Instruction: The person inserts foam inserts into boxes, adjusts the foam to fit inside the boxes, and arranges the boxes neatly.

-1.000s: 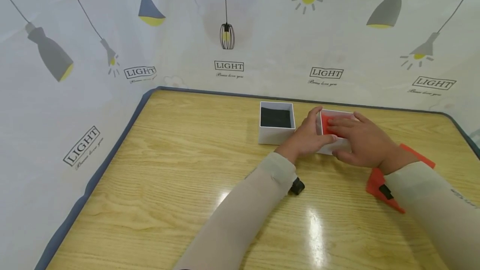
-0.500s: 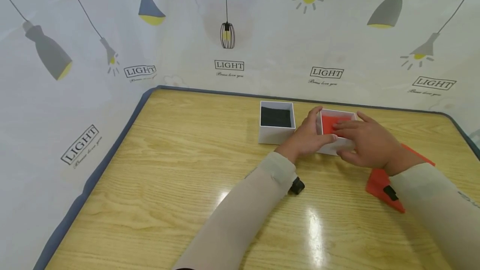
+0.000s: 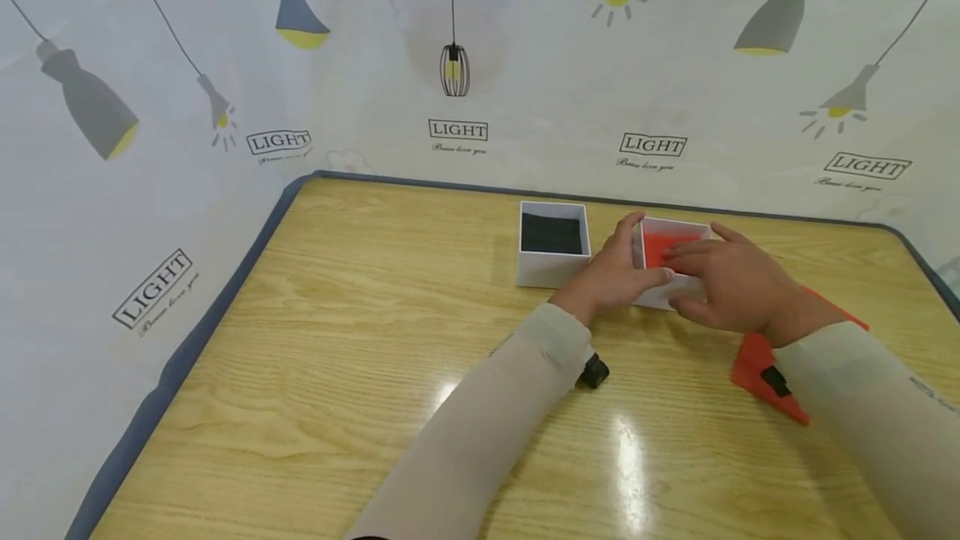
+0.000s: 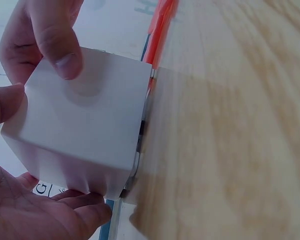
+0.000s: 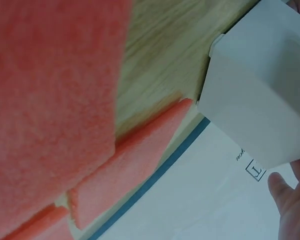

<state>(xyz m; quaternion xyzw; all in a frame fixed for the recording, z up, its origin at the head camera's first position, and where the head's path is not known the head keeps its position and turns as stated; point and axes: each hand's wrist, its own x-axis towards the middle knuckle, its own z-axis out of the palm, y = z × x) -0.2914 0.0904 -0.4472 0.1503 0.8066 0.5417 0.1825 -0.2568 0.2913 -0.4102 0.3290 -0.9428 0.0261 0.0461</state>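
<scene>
Near the back of the table stands a white open-topped box (image 3: 654,297) with red felt-like material (image 3: 662,242) inside. My left hand (image 3: 611,273) holds it from the left, thumb along the near rim and fingers around the side wall. The fingers of my right hand (image 3: 738,286) reach over the rim, nearly straight, and rest on the red material. Its thumb lies against the outside of the near wall, as the left wrist view shows. Part of the box's inside is hidden beneath the right hand.
To the left stands a second white box (image 3: 553,272) with folded black material (image 3: 551,234) in it. Red felt-like pieces (image 3: 757,361) lie under the right forearm. A printed curtain (image 3: 525,157) borders the table's back and sides.
My right hand drew back slightly to the right, uncovering more of the red material, then shifted a little leftward again. My left hand and both boxes stayed in place.
</scene>
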